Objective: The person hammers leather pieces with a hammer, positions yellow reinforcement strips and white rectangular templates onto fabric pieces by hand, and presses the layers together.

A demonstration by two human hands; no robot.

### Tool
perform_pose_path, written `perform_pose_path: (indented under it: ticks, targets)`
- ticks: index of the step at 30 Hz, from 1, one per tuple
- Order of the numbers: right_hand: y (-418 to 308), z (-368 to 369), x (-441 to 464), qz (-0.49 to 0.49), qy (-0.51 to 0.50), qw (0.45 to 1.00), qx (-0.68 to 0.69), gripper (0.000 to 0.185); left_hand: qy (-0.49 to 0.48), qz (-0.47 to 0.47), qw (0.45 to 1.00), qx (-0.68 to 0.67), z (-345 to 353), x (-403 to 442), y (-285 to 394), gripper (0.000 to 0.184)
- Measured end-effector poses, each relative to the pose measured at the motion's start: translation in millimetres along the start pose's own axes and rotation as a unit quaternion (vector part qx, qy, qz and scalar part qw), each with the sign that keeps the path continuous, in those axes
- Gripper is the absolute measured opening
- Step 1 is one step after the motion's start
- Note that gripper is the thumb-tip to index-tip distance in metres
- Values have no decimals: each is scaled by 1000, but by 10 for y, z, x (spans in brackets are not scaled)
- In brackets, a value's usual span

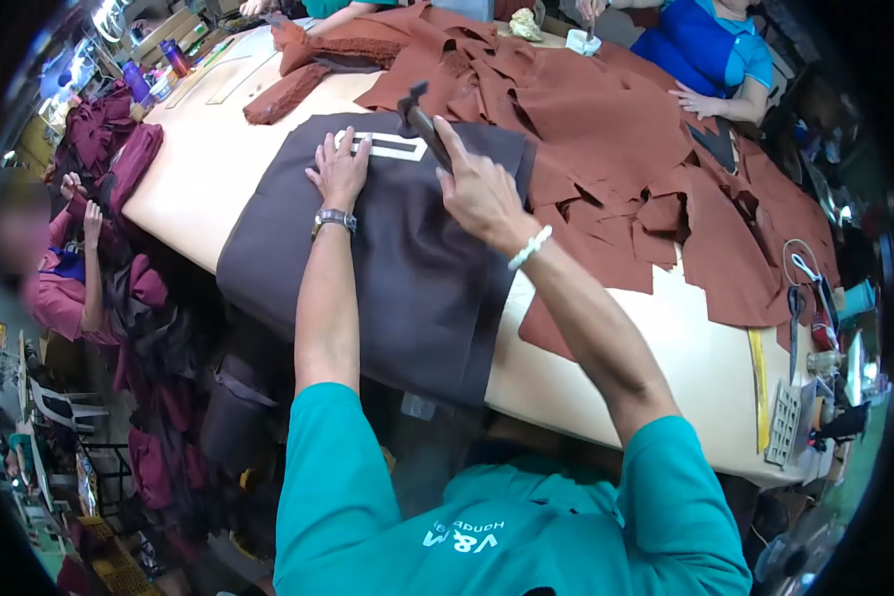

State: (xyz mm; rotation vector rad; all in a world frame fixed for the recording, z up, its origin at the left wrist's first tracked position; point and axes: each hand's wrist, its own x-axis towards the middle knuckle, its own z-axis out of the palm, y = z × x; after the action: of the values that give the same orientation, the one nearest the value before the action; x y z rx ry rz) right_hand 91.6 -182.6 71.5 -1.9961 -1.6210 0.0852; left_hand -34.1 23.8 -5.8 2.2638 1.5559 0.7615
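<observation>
A large sheet of dark brown leather (387,268) lies over the near edge of the table. Near its top rests a white template with slots (399,149). My left hand (340,177) is spread flat on the leather, its fingertips at the left part of the template. My right hand (482,194) is closed around the handle of a hammer (425,124), raised over the leather just right of the template. Part of the handle is hidden inside my fist.
Rust-brown leather pieces (606,129) cover the table's far and right side. A yellow ruler (758,382) and scissors (796,323) lie at the right edge. A co-worker's hand (700,102) rests on the leather at the far right. Another person in pink (70,288) is at the left.
</observation>
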Motion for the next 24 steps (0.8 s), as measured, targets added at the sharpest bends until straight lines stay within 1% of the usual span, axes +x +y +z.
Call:
perform_pose_path:
  ticks: [2,3,6,7,9,10,11,12,13,14,16,18,19,20,22,23,24]
  targets:
    - [112,107,-95,3,-4,1000,-3,66,-1,-3,1000,-1,16,-7,-29,60]
    - [133,82,-107,17,-26,1000,5,64,-4,-3,1000,23,26,-15,-7,60]
    - [153,-274,-4,59,-36,997,37,63,-19,-5,1000,15,-3,15,-29,61]
    - [39,-416,-90,97,-21,994,55,62,-21,-2,1000,19,6,30,-45,62]
    - [11,-419,-169,115,36,975,188,57,-8,1,1000,18,47,38,-77,62]
    - [-53,-439,-234,127,65,956,256,55,-4,4,1000,19,55,23,-81,62]
    - [-126,-493,-337,114,52,922,367,47,5,12,999,33,68,8,-84,61]
    - [-222,-443,-393,98,76,881,457,37,11,14,999,39,74,-5,-83,61]
    - [-379,-415,-461,102,80,819,559,29,18,17,999,45,76,-2,-85,61]
    - [-522,-372,-541,116,58,788,602,23,25,20,998,51,76,3,-87,60]
    - [-780,-238,-670,122,30,718,685,28,32,23,998,56,61,-3,-84,59]
    - [-896,13,-701,153,-6,686,712,31,68,77,994,44,174,27,-248,58]
    - [-896,130,-687,180,-15,683,707,30,94,122,987,36,151,-63,-253,57]
    - [-877,230,-687,207,-24,680,703,29,92,111,987,75,159,-38,-246,57]
    - [-826,353,-711,251,9,701,667,29,93,90,980,151,81,20,-111,57]
    - [-791,415,-718,273,24,712,647,29,98,69,988,95,68,-10,-63,58]
    - [-712,499,-707,262,47,729,631,31,93,72,988,98,46,-4,-30,58]
